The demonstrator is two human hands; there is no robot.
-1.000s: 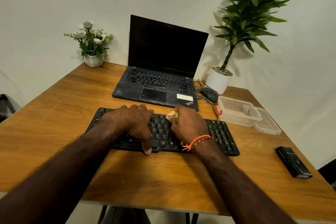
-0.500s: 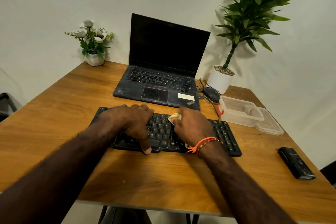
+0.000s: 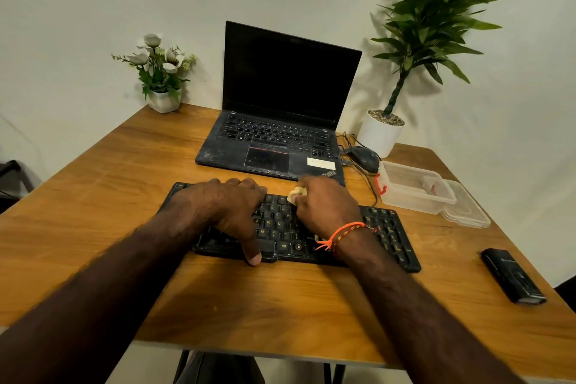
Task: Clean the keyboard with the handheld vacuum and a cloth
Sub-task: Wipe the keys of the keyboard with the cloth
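Note:
A black keyboard [image 3: 386,229] lies on the wooden table [image 3: 103,196], in front of me. My left hand [image 3: 227,212] rests on its left half, fingers over the far edge and thumb on the near edge. My right hand [image 3: 327,209] grips a small pale yellow cloth [image 3: 296,194] and presses it on the keys at the keyboard's middle, near the top rows. Most of the cloth is hidden under the hand. A black handheld vacuum [image 3: 511,276] lies on the table at the right, apart from both hands.
An open black laptop [image 3: 280,121] stands behind the keyboard. A mouse [image 3: 363,157] with its cable, a clear plastic box [image 3: 414,187] and its lid [image 3: 467,209] are to the right. A small flower pot [image 3: 162,100] and a tall potted plant [image 3: 381,131] stand at the back.
My right hand with the cloth has shifted slightly toward the far edge of the keyboard. My left hand stays in place on the keyboard.

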